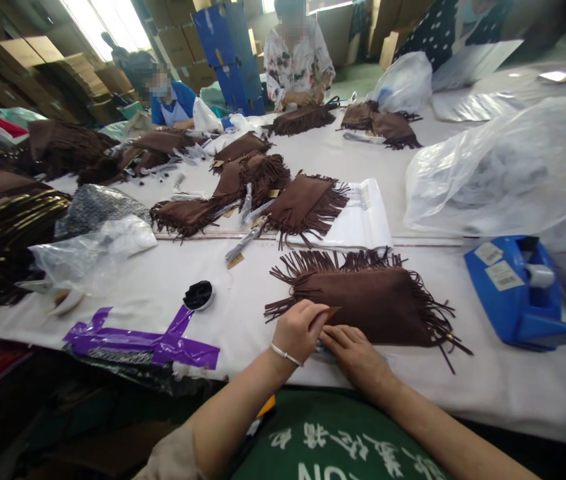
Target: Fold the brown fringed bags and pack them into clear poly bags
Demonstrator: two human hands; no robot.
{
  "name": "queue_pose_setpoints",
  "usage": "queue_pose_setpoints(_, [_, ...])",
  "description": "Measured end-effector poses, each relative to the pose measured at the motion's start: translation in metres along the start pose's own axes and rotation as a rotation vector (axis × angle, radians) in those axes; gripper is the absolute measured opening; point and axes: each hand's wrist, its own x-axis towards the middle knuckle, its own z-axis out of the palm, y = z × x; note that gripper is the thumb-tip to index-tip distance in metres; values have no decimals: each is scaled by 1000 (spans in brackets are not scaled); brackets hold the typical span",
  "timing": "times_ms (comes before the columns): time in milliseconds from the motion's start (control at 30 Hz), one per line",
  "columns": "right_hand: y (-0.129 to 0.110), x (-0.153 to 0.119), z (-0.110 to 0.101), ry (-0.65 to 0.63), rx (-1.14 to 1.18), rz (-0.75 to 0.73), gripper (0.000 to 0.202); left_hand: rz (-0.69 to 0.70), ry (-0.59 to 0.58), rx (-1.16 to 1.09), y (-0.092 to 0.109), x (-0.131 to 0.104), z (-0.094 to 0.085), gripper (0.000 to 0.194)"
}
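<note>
A dark brown fringed bag (363,303), suede-like, lies flat on the table in front of me. At its near left corner my left hand (297,333) pinches a small tan tag (331,312) between thumb and fingers. My right hand (357,355) is beside it at the bag's near edge, its fingers bent and close together, thumb hidden. Some grey plastic wrapping (320,348) shows under the hands, mostly covered by them. Beyond this bag, another fringed bag (300,200) with a tan tag and a grey-wrapped strap (243,243) lies partly on a white plastic sheet (363,217).
A blue tape dispenser (510,293) stands to the right, near a large clear plastic bag (503,167). Left are a small dish of black pieces (199,295), purple tape (137,343) and piled fringed bags (7,233). Several people work across the table.
</note>
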Motion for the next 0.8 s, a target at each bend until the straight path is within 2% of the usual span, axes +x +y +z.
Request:
queue_pose_setpoints(100, [2,-5,0,20,18,-14,45,-131,-88,-6,-17,29,26,12])
queue_pose_setpoints(167, [2,-6,-1,32,28,-15,46,-179,-115,-13,-27,39,34,10])
queue_pose_setpoints(233, [1,-5,-2,51,20,-13,46,-211,-121,-26,-34,43,31,12])
queue_pose_setpoints(300, [-1,-4,-3,49,5,-9,48,-258,-100,-47,-38,40,19,18])
queue_pose_setpoints(367, [-3,-2,-5,30,-13,14,51,-310,-51,-62,-43,29,1,20])
queue_pose_setpoints(467, [-3,2,-7,11,-62,72,52,-549,51,-202,-53,-4,-27,23])
queue_pose_setpoints(533, [-3,5,-8,0,-100,76,50,-727,88,-319,-60,-32,-38,29])
queue_pose_setpoints(600, [-1,8,-10,-23,-131,43,49,-817,81,-382,-63,-59,-42,32])
queue_pose_setpoints(700, [2,15,-14,-85,-160,-29,48,-822,77,-388,-61,-81,-39,32])
queue_pose_setpoints(733, [3,16,-15,-103,-164,-54,48,-768,91,-346,-59,-80,-38,30])
queue_pose_setpoints(800, [6,18,-17,-120,-159,-97,47,-547,107,-183,-56,-68,-34,23])
